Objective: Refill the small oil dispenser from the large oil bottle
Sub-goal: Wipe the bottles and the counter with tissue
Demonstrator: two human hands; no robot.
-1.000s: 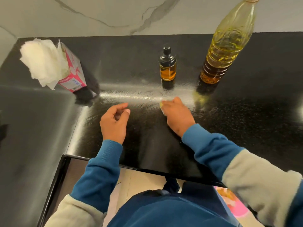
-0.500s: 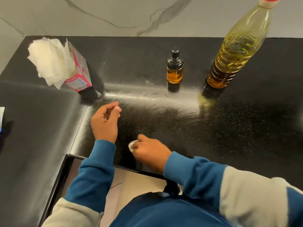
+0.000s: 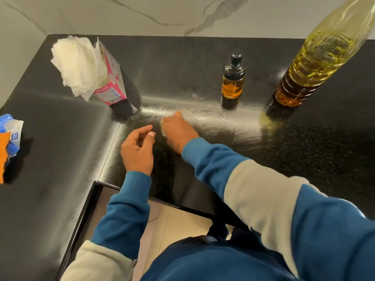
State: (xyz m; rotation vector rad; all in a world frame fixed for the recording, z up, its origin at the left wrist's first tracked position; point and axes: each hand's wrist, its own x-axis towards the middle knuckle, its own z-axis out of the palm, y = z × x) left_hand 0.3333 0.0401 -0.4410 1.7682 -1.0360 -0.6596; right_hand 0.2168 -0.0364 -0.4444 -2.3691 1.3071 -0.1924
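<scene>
Both hands sit low-centre over the black countertop [image 3: 304, 142], w/ blue-and-grey sleeves [image 3: 253, 191] running back toward 5 and 6 o'clock. Left hand [image 3: 138, 151] hovers w/ fingers loosely curled, thumb near index tip, nothing in it. Right hand [image 3: 178, 131] is just beside it at 1 o'clock of the left, blurred, fingers bent down onto a small white wad of tissue [image 3: 163, 126] pressed against the counter; only a sliver of the wad shows at the hand's left edge. Hands are close but not touching.

Counter surface around the right hand shows a shiny streaked patch stretching toward 3 o'clock.

At 9 o'clock, near the frame edge, lies a blue-orange-white packet [image 3: 9, 138]. At 11 o'clock stands a pink tissue box [image 3: 110, 86], tilted, w/ white tissues [image 3: 79, 63] bulging out the top.

Farther back at 1 o'clock of the right hand stands the small oil dispenser [image 3: 233, 82]: upright, clear glass, black cap w/ spout, amber oil up close to the shoulder, small label text on the front. Well apart from both hands.

At 2 o'clock, near the dispenser but apart, stands the large oil bottle [image 3: 316, 63]: clear ribbed plastic, yellow oil roughly two-thirds up, top cut off by the frame. Behind both, a white marble-veined wall [image 3: 142, 15].
</scene>
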